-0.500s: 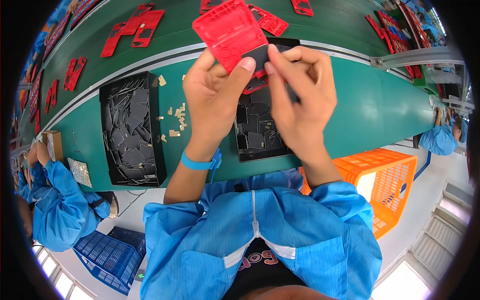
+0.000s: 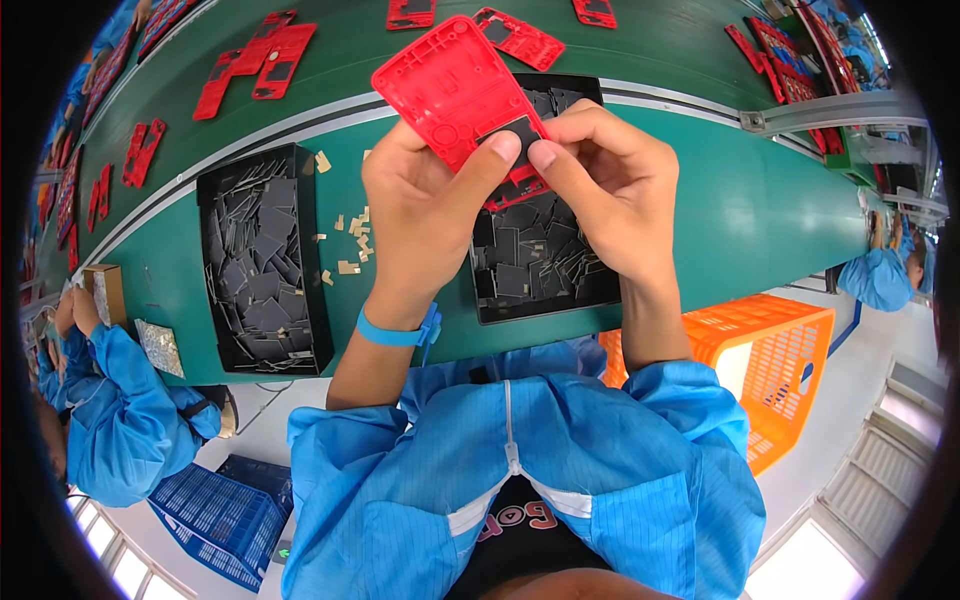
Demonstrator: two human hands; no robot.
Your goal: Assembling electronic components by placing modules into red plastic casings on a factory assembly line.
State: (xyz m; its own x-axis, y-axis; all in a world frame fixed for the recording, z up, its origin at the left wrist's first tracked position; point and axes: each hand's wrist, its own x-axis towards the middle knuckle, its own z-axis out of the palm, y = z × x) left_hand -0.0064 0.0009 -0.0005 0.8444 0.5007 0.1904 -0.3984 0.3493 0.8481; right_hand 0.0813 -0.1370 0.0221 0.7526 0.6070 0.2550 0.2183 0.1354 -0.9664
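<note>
Above the bench, my left hand [image 2: 420,215] holds a red plastic shell [image 2: 460,90], tilted with its moulded inside facing up. A thin dark rectangular piece [image 2: 523,133] lies in the shell's lower half, under my left thumb. My right hand [image 2: 630,195] is closed on the shell's right edge, its thumb at the edge of the dark piece; its other fingers are partly hidden behind. Below my hands stands a black box [image 2: 550,312] of similar dark flat pieces [image 2: 515,277]. A second black box [image 2: 313,250] of them [image 2: 265,250] stands to the left.
Small pale-yellow pieces [image 2: 348,268] lie scattered between the boxes. Beyond a metal rail, a green belt [image 2: 360,55] carries several red shells [image 2: 285,60]. An orange crate [image 2: 770,330] stands at right, a blue crate [image 2: 210,525] at lower left. A co-worker's blue sleeve [image 2: 125,410] is at left.
My right hand has turned and closed in on the shell's edge, its thumb now beside my left thumb. The red shell has shifted slightly left and down. Red shells on the belt have moved left.
</note>
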